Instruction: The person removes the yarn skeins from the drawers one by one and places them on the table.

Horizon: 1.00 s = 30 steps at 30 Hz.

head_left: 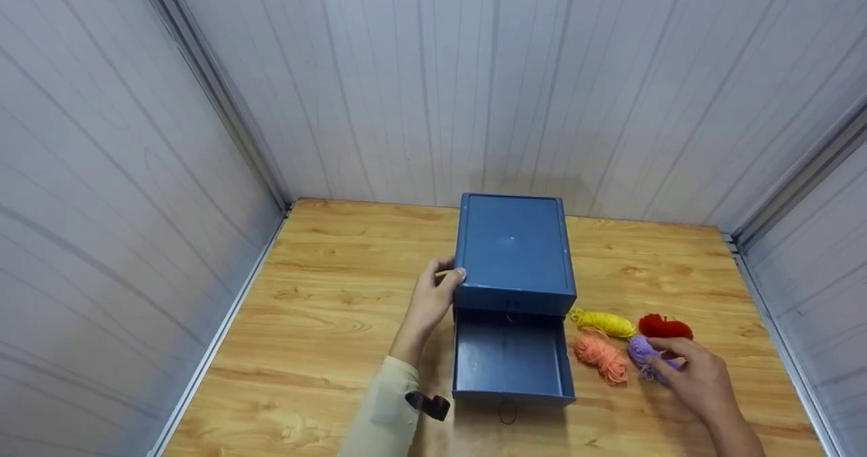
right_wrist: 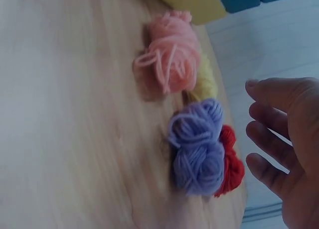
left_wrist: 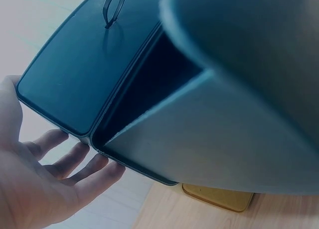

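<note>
The purple yarn (head_left: 639, 351) lies lower right in our head view, our right hand (head_left: 701, 379) beside it, fingers parted, gripping nothing — catching the red yarn (head_left: 664, 326) too could tangle both. Our left hand (head_left: 429, 301) rests extended fingers on the central blue cabinet (head_left: 516, 244).

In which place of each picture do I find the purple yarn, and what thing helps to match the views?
Head: the purple yarn is at lower right, by the right hand.
Left wrist: not in this picture.
Right wrist: below and right of the centre.
Shared landmark: the blue drawer unit, visible in all three.
</note>
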### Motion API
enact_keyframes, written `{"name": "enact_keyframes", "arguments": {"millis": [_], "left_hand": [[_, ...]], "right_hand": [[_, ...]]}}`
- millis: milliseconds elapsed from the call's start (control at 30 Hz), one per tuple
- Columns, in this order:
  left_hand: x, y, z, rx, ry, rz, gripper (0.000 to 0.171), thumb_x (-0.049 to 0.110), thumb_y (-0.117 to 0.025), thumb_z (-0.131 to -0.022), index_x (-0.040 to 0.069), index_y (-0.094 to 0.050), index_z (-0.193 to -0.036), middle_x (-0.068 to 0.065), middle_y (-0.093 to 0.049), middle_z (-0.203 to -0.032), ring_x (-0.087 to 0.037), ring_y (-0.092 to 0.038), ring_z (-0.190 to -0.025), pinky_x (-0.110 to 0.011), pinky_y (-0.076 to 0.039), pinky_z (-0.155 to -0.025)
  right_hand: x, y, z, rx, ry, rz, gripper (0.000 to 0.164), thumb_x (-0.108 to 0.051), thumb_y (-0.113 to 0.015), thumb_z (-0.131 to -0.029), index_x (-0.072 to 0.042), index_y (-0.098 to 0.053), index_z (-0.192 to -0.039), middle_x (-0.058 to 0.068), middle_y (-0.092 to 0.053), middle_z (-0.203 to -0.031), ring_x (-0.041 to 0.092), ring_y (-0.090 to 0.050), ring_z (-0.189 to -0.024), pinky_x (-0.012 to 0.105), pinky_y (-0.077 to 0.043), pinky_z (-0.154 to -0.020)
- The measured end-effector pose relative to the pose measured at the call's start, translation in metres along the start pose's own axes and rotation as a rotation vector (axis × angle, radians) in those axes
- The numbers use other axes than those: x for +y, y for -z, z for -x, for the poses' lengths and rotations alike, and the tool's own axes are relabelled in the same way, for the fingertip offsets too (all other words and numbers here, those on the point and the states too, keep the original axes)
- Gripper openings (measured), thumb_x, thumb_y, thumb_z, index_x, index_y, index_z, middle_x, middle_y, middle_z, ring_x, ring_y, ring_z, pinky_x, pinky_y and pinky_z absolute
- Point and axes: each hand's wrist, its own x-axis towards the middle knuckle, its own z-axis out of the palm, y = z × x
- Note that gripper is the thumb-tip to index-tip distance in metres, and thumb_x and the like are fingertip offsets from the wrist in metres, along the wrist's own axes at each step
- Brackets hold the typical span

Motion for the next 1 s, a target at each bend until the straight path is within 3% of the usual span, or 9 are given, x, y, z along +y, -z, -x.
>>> {"name": "enact_keyframes", "arguments": {"millis": [267, 467, 800, 1000], "left_hand": [[-0.001, 0.001, 0.001, 0.007, -0.002, 0.006, 0.048, 0.025, -0.062, -0.099, 0.002, -0.054, -0.140, -0.018, -0.058, -0.134, -0.026, -0.063, -0.115, -0.040, -0.057, -0.093], [0.000, 0.000, 0.000, 0.000, -0.004, 0.012, 0.048, 0.025, -0.062, -0.098, 0.002, -0.055, -0.139, -0.018, -0.058, -0.134, -0.026, -0.064, -0.113, -0.038, -0.057, -0.091], [-0.001, 0.001, 0.000, -0.003, -0.007, 0.018, 0.047, 0.024, -0.063, -0.098, 0.000, -0.055, -0.138, -0.018, -0.059, -0.132, -0.025, -0.064, -0.113, -0.038, -0.057, -0.091], [0.000, 0.002, 0.000, -0.009, -0.007, 0.035, 0.048, 0.024, -0.064, -0.098, 0.001, -0.055, -0.139, -0.019, -0.058, -0.132, -0.025, -0.064, -0.112, -0.037, -0.058, -0.091]], "right_hand": [[-0.038, -0.006, 0.008, 0.063, 0.073, -0.146, 0.029, -0.009, -0.090, -0.077, -0.015, -0.082, -0.103, 0.000, -0.076, -0.094, -0.001, -0.064, -0.077, 0.010, -0.048, -0.066], [-0.070, -0.007, 0.012, 0.004, 0.088, -0.242, 0.030, -0.006, -0.088, -0.079, -0.021, -0.079, -0.103, -0.010, -0.070, -0.083, 0.003, -0.064, -0.071, 0.021, -0.053, -0.059], [-0.114, -0.015, 0.018, -0.092, 0.153, -0.369, 0.032, -0.006, -0.087, -0.079, -0.026, -0.079, -0.101, -0.004, -0.076, -0.082, 0.005, -0.067, -0.070, 0.025, -0.054, -0.057], [-0.134, -0.025, 0.026, -0.119, 0.234, -0.413, 0.027, -0.009, -0.087, -0.080, -0.025, -0.079, -0.101, -0.009, -0.074, -0.080, 0.004, -0.065, -0.066, 0.025, -0.054, -0.055]]}}
